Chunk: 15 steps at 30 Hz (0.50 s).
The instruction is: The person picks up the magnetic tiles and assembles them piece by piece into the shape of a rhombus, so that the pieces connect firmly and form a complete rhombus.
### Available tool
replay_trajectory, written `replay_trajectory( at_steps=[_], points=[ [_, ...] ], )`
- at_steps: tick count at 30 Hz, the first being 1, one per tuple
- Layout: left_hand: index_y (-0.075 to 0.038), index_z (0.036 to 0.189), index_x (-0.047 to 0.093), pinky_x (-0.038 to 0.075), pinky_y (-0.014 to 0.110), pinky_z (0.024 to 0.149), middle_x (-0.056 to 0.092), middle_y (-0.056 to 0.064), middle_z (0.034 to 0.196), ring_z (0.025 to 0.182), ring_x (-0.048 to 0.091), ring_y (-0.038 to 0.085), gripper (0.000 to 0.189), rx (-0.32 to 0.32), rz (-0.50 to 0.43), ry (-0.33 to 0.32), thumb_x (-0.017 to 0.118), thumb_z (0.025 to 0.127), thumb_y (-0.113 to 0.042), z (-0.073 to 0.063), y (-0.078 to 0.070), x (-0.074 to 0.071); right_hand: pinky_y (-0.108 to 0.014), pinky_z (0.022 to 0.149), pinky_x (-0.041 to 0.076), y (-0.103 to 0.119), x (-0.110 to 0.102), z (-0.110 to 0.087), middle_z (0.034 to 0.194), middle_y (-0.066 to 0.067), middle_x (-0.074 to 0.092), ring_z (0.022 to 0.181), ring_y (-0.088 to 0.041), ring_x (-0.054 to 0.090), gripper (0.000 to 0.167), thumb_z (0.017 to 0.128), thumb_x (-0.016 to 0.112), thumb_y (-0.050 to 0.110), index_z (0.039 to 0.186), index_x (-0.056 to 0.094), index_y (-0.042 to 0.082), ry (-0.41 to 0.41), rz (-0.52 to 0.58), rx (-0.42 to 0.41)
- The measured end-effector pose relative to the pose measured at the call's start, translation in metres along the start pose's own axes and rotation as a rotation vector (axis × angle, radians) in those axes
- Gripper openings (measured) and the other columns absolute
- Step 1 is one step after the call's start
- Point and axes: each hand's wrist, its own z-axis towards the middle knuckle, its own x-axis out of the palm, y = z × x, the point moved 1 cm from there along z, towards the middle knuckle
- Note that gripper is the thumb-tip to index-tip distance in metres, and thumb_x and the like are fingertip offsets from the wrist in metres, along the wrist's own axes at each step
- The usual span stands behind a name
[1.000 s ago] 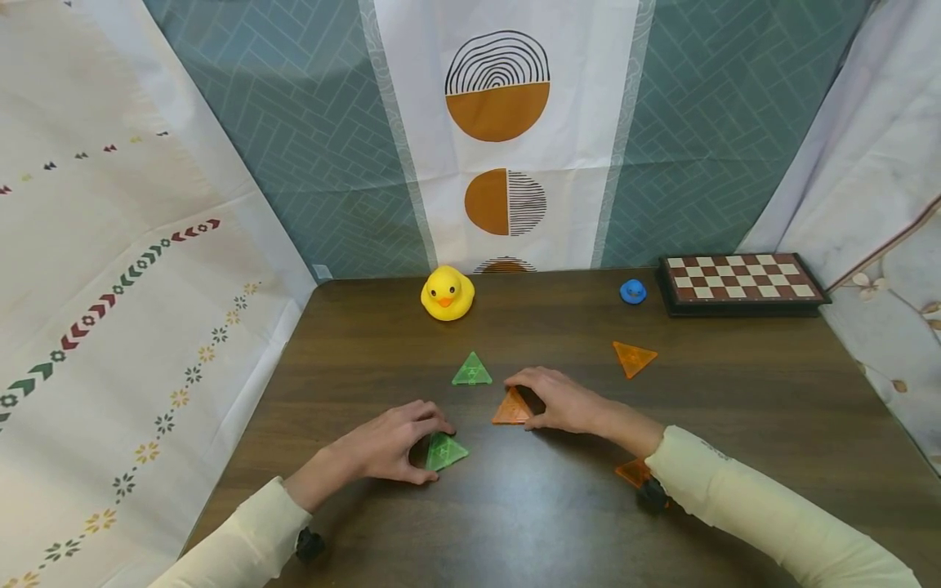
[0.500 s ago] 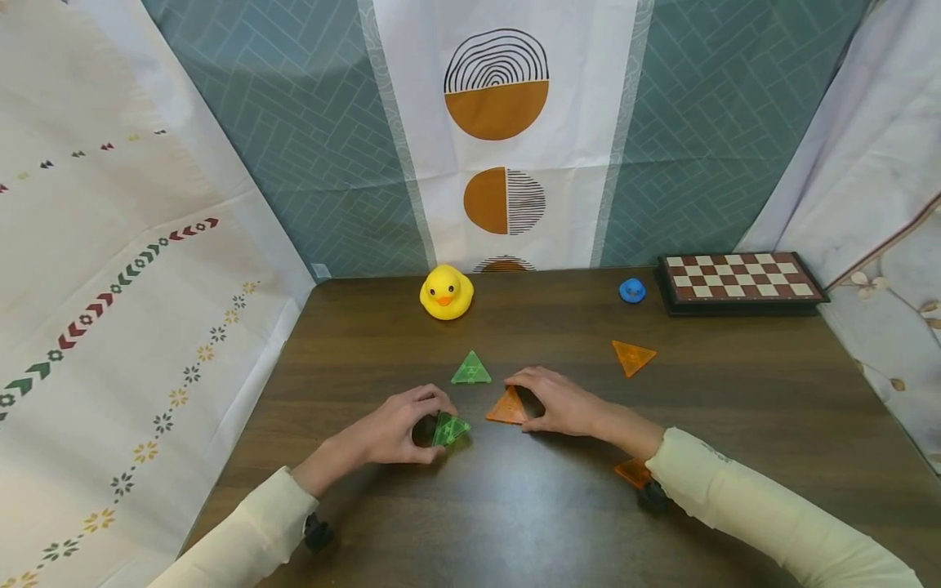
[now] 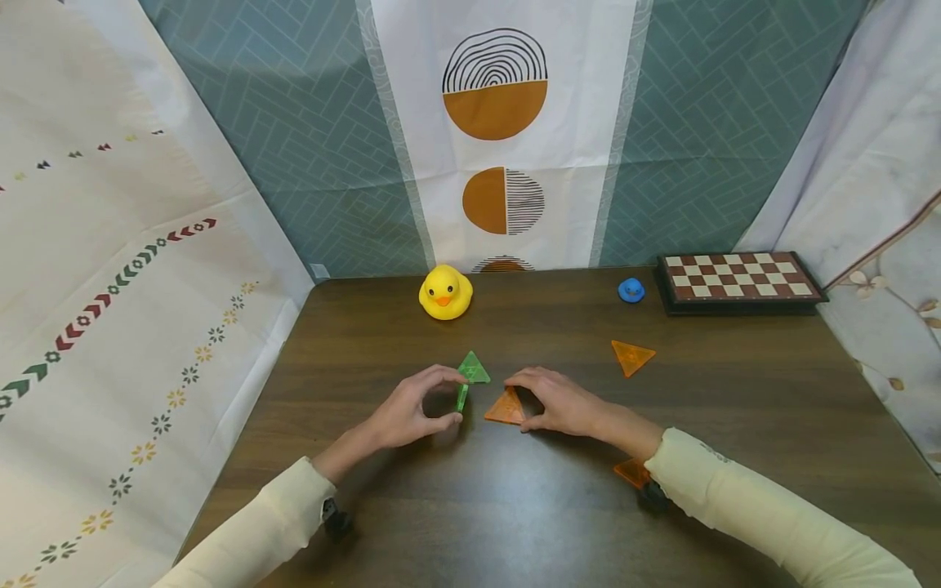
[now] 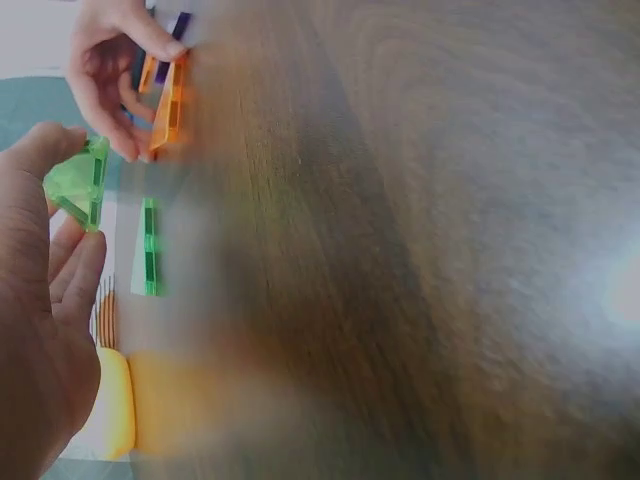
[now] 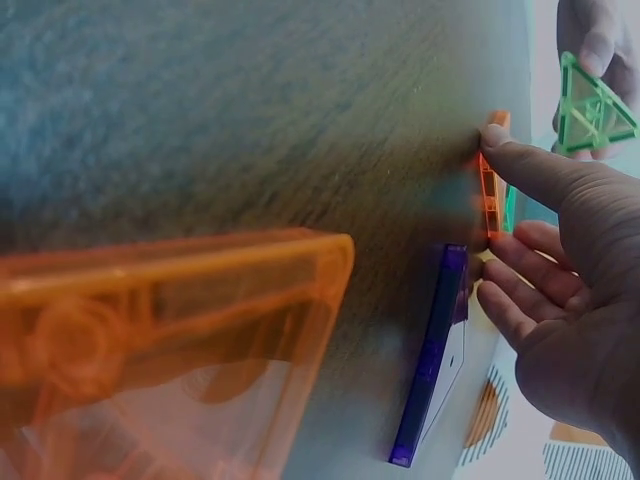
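My left hand [image 3: 412, 407] pinches a green translucent triangular tile [image 3: 462, 397] between thumb and fingers, turned edge-on in the head view. The left wrist view shows this tile raised off the table. Just behind it lies a second green triangular tile [image 3: 475, 371], flat on the wood. My right hand [image 3: 562, 400] holds an orange triangular tile [image 3: 504, 407] by its edge, thumb on the near side and fingers on the far side; it lies flat on the table. Part of another orange tile [image 3: 631, 471] shows beside the right sleeve, which covers the rest.
A further orange triangle [image 3: 632, 357] lies at the right on the dark wooden table [image 3: 529, 523]. A purple-edged tile [image 5: 430, 360] shows in the right wrist view. A yellow duck [image 3: 445, 292], a small blue duck [image 3: 631, 290] and a checkered board [image 3: 741, 282] stand at the back.
The left hand has lifted its green tile from the table, carried it away from me and to the right, and turned it edge-on. The right hand's orange tile has shifted slightly left.
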Motion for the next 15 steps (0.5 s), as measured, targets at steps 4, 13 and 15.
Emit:
replay_trajectory(
  at_steps=[4, 13, 15],
  points=[
    [-0.003, 0.142, 0.06, 0.056, 0.045, 0.104, 0.062, 0.007, 0.139, 0.126, 0.065, 0.023, 0.056, -0.033, -0.067, 0.026, 0.085, 0.092, -0.008, 0.007, 0.003, 0.005, -0.054, 0.109, 0.049, 0.0, 0.0, 0.0, 0.139, -0.011, 0.064, 0.129, -0.033, 0.06, 0.071, 0.086, 0.092, 0.03, 0.143, 0.062, 0.001, -0.006, -0.004, -0.007],
    [0.007, 0.146, 0.053, 0.052, 0.052, 0.106, 0.057, 0.023, 0.145, 0.129, 0.063, 0.039, 0.056, -0.055, -0.194, 0.064, 0.075, 0.095, 0.007, 0.023, -0.016, 0.012, -0.052, 0.109, 0.05, 0.001, 0.002, -0.002, 0.14, -0.012, 0.064, 0.129, -0.031, 0.06, 0.07, 0.086, 0.092, 0.029, 0.144, 0.062, 0.001, -0.015, -0.024, -0.006],
    [0.01, 0.145, 0.052, 0.051, 0.056, 0.106, 0.056, 0.029, 0.145, 0.129, 0.062, 0.044, 0.055, -0.055, -0.204, 0.075, 0.074, 0.095, 0.01, 0.026, -0.024, 0.011, -0.053, 0.108, 0.05, 0.0, 0.002, -0.002, 0.14, -0.012, 0.064, 0.129, -0.032, 0.061, 0.07, 0.086, 0.092, 0.029, 0.143, 0.062, 0.001, -0.018, -0.03, -0.009]
  ],
)
